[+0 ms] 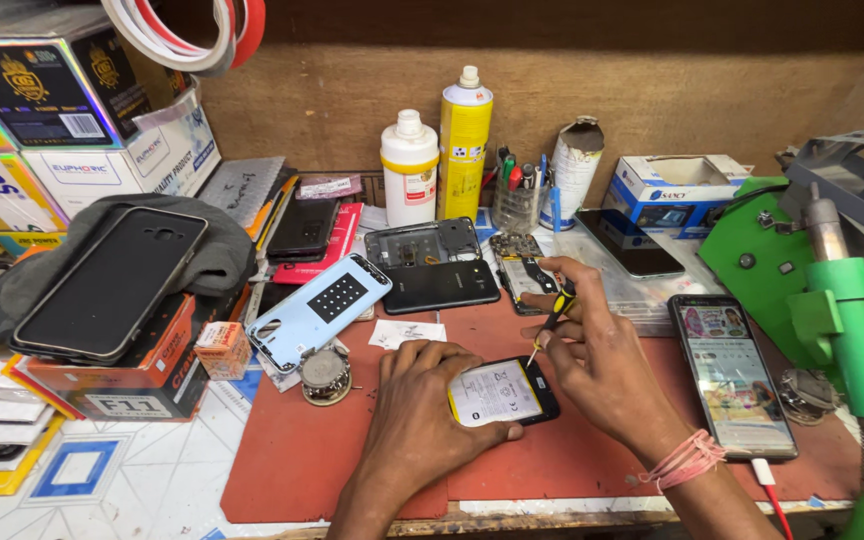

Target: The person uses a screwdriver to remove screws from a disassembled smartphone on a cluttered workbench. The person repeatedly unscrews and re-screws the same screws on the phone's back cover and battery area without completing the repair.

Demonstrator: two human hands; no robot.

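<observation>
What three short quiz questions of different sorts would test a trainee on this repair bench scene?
1. True or false: the left hand steadies the opened phone on the red mat.
2. What does the right hand hold? A) screwdriver B) spray can C) tape roll
3. Fill in: the lit phone lies to the person's ____.

Key: 1 true; 2 A, the screwdriver; 3 right.
</observation>
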